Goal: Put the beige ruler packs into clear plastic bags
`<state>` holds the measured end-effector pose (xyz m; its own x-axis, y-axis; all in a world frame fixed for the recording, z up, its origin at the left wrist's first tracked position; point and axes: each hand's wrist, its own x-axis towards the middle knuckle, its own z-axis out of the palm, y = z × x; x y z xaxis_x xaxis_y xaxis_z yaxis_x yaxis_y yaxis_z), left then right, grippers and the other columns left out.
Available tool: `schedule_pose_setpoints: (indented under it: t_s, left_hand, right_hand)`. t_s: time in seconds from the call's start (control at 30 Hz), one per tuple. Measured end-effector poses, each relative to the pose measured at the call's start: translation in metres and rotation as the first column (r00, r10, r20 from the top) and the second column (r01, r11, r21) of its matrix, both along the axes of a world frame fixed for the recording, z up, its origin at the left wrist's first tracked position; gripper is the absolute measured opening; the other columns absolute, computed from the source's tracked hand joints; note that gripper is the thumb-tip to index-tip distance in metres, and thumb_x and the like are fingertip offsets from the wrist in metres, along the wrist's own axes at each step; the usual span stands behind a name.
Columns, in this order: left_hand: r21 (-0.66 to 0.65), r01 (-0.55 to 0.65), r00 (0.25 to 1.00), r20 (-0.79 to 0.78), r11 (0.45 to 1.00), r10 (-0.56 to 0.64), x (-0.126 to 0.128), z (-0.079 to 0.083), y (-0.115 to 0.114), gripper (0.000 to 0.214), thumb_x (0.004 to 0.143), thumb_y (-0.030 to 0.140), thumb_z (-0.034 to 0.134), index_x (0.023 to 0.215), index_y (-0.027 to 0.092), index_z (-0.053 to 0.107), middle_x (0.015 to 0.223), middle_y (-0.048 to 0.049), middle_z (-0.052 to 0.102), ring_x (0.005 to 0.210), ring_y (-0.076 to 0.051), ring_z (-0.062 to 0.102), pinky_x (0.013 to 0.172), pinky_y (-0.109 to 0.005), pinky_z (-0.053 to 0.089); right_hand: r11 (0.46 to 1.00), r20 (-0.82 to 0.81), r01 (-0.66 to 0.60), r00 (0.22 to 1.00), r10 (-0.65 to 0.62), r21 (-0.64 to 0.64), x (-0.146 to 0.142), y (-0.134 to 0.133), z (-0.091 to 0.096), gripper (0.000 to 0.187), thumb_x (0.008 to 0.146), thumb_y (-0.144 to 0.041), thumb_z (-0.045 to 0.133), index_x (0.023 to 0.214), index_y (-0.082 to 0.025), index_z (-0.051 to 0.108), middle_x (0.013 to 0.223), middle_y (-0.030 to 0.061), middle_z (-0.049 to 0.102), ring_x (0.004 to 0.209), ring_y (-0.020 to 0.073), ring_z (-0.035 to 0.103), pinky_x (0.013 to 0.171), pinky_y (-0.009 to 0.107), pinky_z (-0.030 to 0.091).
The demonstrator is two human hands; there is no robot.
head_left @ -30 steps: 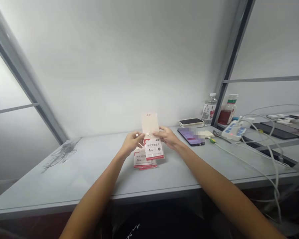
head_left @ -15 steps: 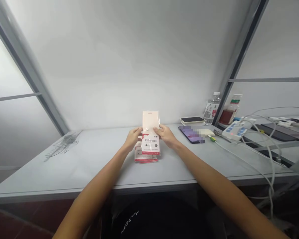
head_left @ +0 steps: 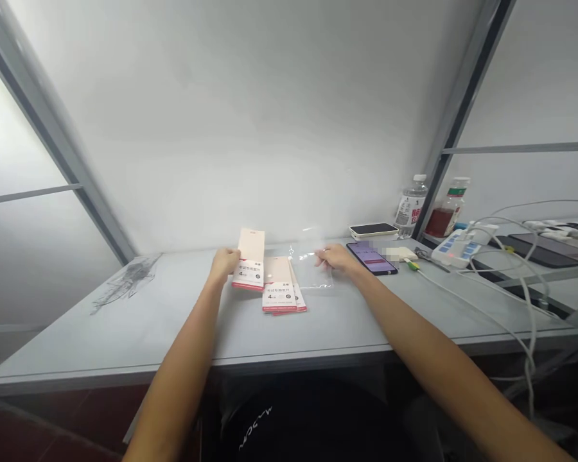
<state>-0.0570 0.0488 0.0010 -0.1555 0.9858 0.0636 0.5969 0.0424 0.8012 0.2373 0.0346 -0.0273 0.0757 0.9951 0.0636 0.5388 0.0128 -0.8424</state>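
Note:
My left hand point(head_left: 224, 262) grips a pale pink and white card with a red bottom edge point(head_left: 249, 260), lifted slightly above the grey desk point(head_left: 173, 321). My right hand point(head_left: 334, 258) pinches a clear plastic sleeve point(head_left: 311, 266) that hangs over the desk to the right of the card. Between my hands lies a small stack of the same cards point(head_left: 282, 292), flat on the desk.
To the right are a phone with a lit purple screen point(head_left: 370, 256), a white box with a dark top point(head_left: 373, 230), two bottles point(head_left: 411, 206), a white power strip point(head_left: 457, 247) and several white cables point(head_left: 505, 301). A crumpled clear wrapper point(head_left: 125, 282) lies at the far left.
The card came out of its clear sleeve: my left hand carried the card leftward, my right hand drew the empty sleeve to the right. The stack stayed put.

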Motion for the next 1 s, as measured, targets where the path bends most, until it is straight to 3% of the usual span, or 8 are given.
schedule_pose_setpoints:
  t_s: [0.1, 0.23, 0.33, 0.43, 0.57, 0.73, 0.83, 1.0]
  left_hand:
    - [-0.102, -0.131, 0.973, -0.204, 0.986, 0.109, -0.029, -0.003, 0.004, 0.014, 0.062, 0.022, 0.059, 0.055, 0.016, 0.048, 0.055, -0.0105, 0.059, 0.066, -0.028, 0.061, 0.056, -0.036, 0.044]
    - [-0.082, -0.244, 0.891, -0.412, 0.966, 0.191, -0.029, -0.005, -0.001, 0.017, 0.054, 0.020, 0.065, 0.062, 0.016, 0.050, 0.086, -0.0233, 0.062, 0.092, -0.041, 0.056, 0.068, -0.047, 0.042]
    - [0.023, -0.144, 0.869, -0.475, 0.989, 0.138, 0.000, -0.004, -0.013, 0.023, 0.066, 0.039, 0.058, 0.074, 0.018, 0.051, 0.098, -0.0191, 0.061, 0.100, -0.035, 0.055, 0.075, -0.043, 0.041]
    - [-0.075, 0.135, 0.818, -0.555, 0.988, -0.154, 0.033, -0.006, -0.027, 0.033, 0.067, 0.052, 0.053, 0.067, 0.019, 0.051, 0.076, -0.0131, 0.064, 0.079, -0.031, 0.061, 0.068, -0.039, 0.042]
    - [-0.135, 0.308, 0.767, -0.550, 0.942, -0.330, 0.051, -0.012, -0.031, 0.030, 0.068, 0.045, 0.052, 0.054, 0.019, 0.048, 0.066, -0.0101, 0.062, 0.067, -0.026, 0.060, 0.061, -0.033, 0.041]
    - [-0.131, 0.315, 0.771, -0.542, 0.940, -0.334, 0.042, -0.013, -0.016, 0.026, 0.076, 0.032, 0.041, 0.055, 0.019, 0.047, 0.068, -0.0100, 0.060, 0.065, -0.023, 0.056, 0.058, -0.031, 0.036]
    - [-0.030, 0.345, 0.782, -0.544, 0.938, -0.305, 0.048, -0.010, -0.011, 0.029, 0.084, 0.030, 0.029, 0.062, 0.020, 0.045, 0.074, -0.0092, 0.059, 0.068, -0.022, 0.053, 0.058, -0.031, 0.033]
    - [0.118, 0.450, 0.771, -0.551, 0.885, -0.319, 0.069, -0.007, -0.014, 0.027, 0.088, 0.029, 0.025, 0.069, 0.021, 0.043, 0.070, -0.0043, 0.054, 0.063, -0.018, 0.049, 0.055, -0.028, 0.029]
  right_hand:
    - [0.991, 0.213, 0.128, 0.970, -0.114, -0.051, 0.010, 0.003, -0.008, 0.011, 0.071, -0.021, 0.062, 0.073, -0.012, 0.058, 0.074, 0.0156, 0.067, 0.074, 0.0236, 0.063, 0.062, 0.031, 0.045]
    - [0.970, 0.426, 0.244, 0.878, -0.218, -0.006, 0.010, 0.004, -0.011, 0.026, 0.068, -0.025, 0.066, 0.084, -0.007, 0.060, 0.100, 0.0266, 0.060, 0.099, 0.0359, 0.056, 0.078, 0.041, 0.041]
    - [0.959, 0.534, 0.275, 0.802, -0.269, 0.070, 0.007, 0.001, -0.004, 0.041, 0.070, -0.030, 0.065, 0.102, -0.006, 0.056, 0.111, 0.0266, 0.054, 0.103, 0.0361, 0.052, 0.080, 0.041, 0.040]
    - [0.943, 0.562, 0.178, 0.766, -0.312, 0.282, -0.003, -0.007, 0.005, 0.039, 0.078, -0.031, 0.056, 0.110, -0.009, 0.053, 0.112, 0.0214, 0.053, 0.104, 0.0314, 0.051, 0.080, 0.037, 0.040]
    - [0.910, 0.455, -0.073, 0.880, -0.133, 0.408, -0.028, -0.018, 0.014, 0.025, 0.086, -0.035, 0.042, 0.089, -0.017, 0.060, 0.087, 0.0079, 0.063, 0.079, 0.0194, 0.057, 0.072, 0.030, 0.039]
    - [0.973, 0.356, -0.099, 0.934, 0.019, 0.206, -0.058, -0.021, 0.018, 0.042, 0.080, -0.056, 0.047, 0.063, -0.019, 0.058, 0.066, 0.0059, 0.063, 0.064, 0.0195, 0.056, 0.057, 0.029, 0.035]
    - [0.984, 0.030, -0.175, 0.984, 0.175, -0.006, -0.067, -0.014, 0.018, 0.044, 0.074, -0.058, 0.054, 0.063, -0.017, 0.060, 0.070, 0.0076, 0.065, 0.058, 0.0171, 0.057, 0.055, 0.028, 0.039]
    - [0.934, -0.528, -0.349, 0.810, 0.255, -0.084, -0.070, -0.005, 0.011, 0.021, 0.072, -0.030, 0.065, 0.086, -0.015, 0.065, 0.085, 0.0070, 0.069, 0.079, 0.0196, 0.063, 0.066, 0.028, 0.049]
